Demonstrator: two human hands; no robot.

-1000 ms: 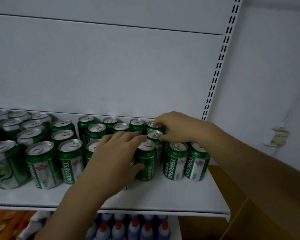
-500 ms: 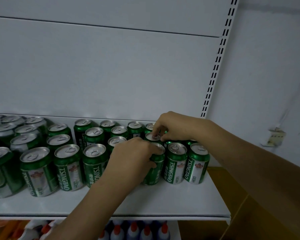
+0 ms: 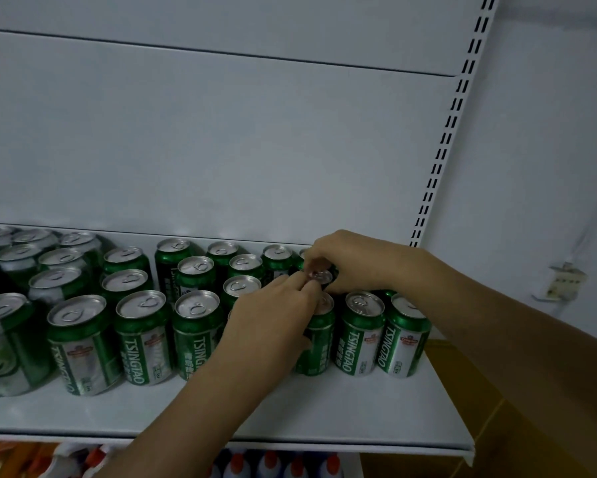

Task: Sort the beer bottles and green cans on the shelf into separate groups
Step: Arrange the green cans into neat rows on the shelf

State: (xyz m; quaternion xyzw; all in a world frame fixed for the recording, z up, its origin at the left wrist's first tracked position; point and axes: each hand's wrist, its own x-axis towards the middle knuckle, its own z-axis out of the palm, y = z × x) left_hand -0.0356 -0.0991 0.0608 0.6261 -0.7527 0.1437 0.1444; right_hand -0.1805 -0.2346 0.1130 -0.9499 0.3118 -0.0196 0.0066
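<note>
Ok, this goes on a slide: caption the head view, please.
Left hand and right hand meet at the top of a green can among other cans on a white shelf.

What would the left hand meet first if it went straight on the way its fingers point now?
Most likely the lid of the second-row green can, which the right hand pinches by its rim; the fingertips of the left hand seem to touch it, though depth is unclear.
</note>
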